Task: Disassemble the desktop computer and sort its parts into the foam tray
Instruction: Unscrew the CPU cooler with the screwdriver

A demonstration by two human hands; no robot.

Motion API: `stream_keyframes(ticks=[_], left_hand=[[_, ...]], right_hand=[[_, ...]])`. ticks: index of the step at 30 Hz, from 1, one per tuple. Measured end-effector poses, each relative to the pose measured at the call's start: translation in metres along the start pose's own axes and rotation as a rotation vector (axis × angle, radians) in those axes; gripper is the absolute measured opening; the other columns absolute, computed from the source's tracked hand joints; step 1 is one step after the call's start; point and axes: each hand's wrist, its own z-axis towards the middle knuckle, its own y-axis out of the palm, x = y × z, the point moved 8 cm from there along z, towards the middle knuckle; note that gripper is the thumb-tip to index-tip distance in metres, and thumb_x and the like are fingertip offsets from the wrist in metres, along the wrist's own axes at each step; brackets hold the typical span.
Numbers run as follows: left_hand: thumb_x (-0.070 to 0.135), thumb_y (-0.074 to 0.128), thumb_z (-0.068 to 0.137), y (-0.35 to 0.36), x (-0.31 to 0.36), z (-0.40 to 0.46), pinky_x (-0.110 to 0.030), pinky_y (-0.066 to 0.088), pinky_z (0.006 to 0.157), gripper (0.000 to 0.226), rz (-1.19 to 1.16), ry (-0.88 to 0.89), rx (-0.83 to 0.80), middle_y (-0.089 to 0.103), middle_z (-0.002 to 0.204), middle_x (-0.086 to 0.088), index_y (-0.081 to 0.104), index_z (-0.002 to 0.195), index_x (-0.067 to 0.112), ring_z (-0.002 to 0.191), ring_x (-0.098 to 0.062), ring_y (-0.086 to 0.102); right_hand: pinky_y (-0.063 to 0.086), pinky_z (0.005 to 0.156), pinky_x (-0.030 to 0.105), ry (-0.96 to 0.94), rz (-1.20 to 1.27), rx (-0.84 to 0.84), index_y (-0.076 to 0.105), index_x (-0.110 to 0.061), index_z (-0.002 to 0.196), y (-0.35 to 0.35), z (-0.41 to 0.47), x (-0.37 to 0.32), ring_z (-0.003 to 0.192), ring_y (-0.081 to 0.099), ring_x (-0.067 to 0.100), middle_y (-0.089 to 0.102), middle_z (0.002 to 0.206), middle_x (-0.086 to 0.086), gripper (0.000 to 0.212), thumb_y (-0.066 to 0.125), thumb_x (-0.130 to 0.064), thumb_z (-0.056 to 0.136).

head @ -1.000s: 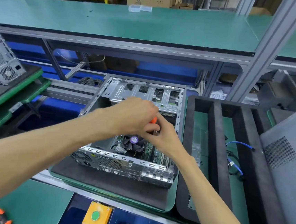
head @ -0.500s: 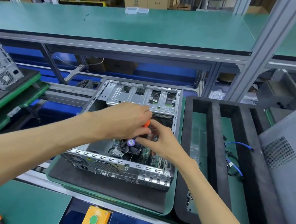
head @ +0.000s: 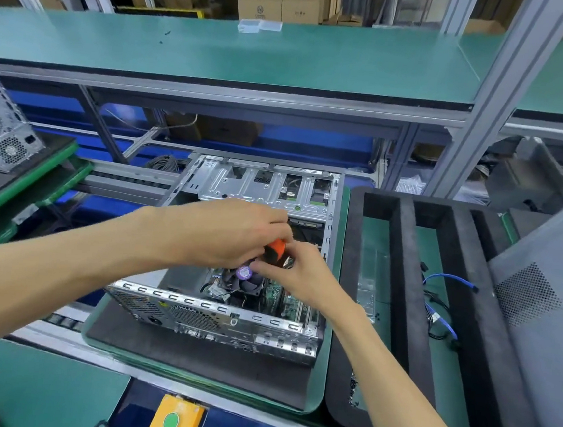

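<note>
Both hands meet over the open computer case [head: 229,315]: left hand [head: 223,235] grips an orange-handled screwdriver [head: 276,249], right hand [head: 297,271] pinches its shaft; foam tray [head: 404,277] lies right.

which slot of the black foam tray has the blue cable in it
The second long slot from the left holds the blue cable. The slot left of it holds flat grey parts instead.

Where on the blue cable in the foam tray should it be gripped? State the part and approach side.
Pinch the blue cable at its raised arch, coming straight down from above. That loop seems lifted off the floor, and the walls of the foam tray close in both sides.
</note>
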Motion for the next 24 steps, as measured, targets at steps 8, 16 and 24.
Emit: stream_keyframes(ticks=[8,16,24], left_hand=[[0.060,0.035,0.097,0.000,-0.031,0.008,-0.035,0.039,0.063,0.049,0.205,-0.258,0.000,0.065,0.091,-0.006,0.056,0.092,0.016,0.077,-0.029,0.062],[0.052,0.044,0.097,-0.005,0.000,0.001,-0.033,0.048,0.060,0.040,0.222,-0.085,0.092,0.050,0.112,0.000,0.049,0.117,0.018,0.091,-0.019,0.058],[0.059,0.029,0.098,0.002,-0.019,0.006,-0.035,0.041,0.061,0.054,0.220,-0.187,-0.016,0.063,0.084,-0.005,0.059,0.093,0.015,0.069,-0.029,0.058]], right_hand=[[0.049,0.068,0.021,-0.076,0.088,0.090,0.058,-0.035,0.121,-0.006,-0.005,-0.007,0.068,0.055,0.017,0.064,0.104,-0.010,0.049,0.084,-0.042,0.080],[0.053,0.060,0.042,-0.090,0.034,0.025,0.067,-0.025,0.092,0.002,-0.005,-0.014,0.071,0.061,0.026,0.064,0.086,0.005,0.016,0.079,-0.033,0.088],[0.048,0.068,0.028,-0.086,-0.044,0.021,0.061,-0.034,0.101,0.004,-0.003,-0.012,0.069,0.057,0.014,0.061,0.087,-0.004,0.025,0.080,-0.039,0.084]])
